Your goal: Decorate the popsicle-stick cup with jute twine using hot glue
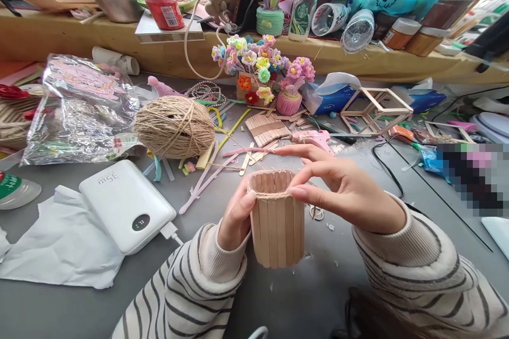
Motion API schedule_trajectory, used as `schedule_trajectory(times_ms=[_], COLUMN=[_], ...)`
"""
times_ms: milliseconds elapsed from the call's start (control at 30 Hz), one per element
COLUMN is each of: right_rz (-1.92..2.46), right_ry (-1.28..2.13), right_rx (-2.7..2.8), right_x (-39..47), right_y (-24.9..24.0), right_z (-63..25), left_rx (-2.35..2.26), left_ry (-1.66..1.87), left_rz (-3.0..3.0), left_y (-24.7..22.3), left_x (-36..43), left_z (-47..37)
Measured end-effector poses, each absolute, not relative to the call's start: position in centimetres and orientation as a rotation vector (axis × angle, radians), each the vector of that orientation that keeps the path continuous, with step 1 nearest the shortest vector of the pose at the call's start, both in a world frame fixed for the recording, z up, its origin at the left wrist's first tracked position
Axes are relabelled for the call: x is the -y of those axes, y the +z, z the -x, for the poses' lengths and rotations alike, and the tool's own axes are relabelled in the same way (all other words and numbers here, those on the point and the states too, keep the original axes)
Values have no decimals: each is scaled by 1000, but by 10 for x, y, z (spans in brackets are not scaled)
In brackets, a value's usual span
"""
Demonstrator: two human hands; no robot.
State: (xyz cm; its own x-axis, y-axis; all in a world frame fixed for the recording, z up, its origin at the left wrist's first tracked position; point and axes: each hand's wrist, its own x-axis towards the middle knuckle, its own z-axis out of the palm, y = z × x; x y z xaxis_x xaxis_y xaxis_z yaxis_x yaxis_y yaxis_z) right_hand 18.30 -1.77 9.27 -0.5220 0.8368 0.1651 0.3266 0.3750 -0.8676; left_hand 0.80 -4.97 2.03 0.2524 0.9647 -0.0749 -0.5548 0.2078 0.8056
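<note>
A cup made of upright wooden sticks [278, 233] is held above the grey table, with twine [274, 196] running around its rim. My left hand [236, 214] grips the cup's left side, thumb at the rim and the other fingers hidden behind it. At the right of the rim, the thumb and a finger of my right hand [338, 185] pinch together at the twine, while its index finger stretches out to the left. A thin strand leads from behind the cup toward a large ball of twine [175, 127].
A white power bank [127, 206] with a cable lies at left beside crumpled white paper [63, 243]. Behind the cup are loose sticks, a pink glue gun [312, 139] and pipe-cleaner flowers [254, 63]. A wooden stick frame [376, 111] stands back right.
</note>
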Motion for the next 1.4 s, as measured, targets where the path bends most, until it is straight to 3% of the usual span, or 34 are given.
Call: schedule_trajectory(times_ms=[367, 567, 1400], right_rz=[986, 967, 947], right_ry=[1049, 951, 1291], right_rx=[1777, 1945, 1979], right_x=[20, 23, 30], right_y=[91, 97, 98], right_z=[-190, -188, -178], left_rx=[-494, -472, -480], left_ry=[1140, 1180, 1208], left_rz=[-562, -619, -678], left_y=[28, 30, 29], left_x=[54, 55, 56], left_z=[-2, -2, -6])
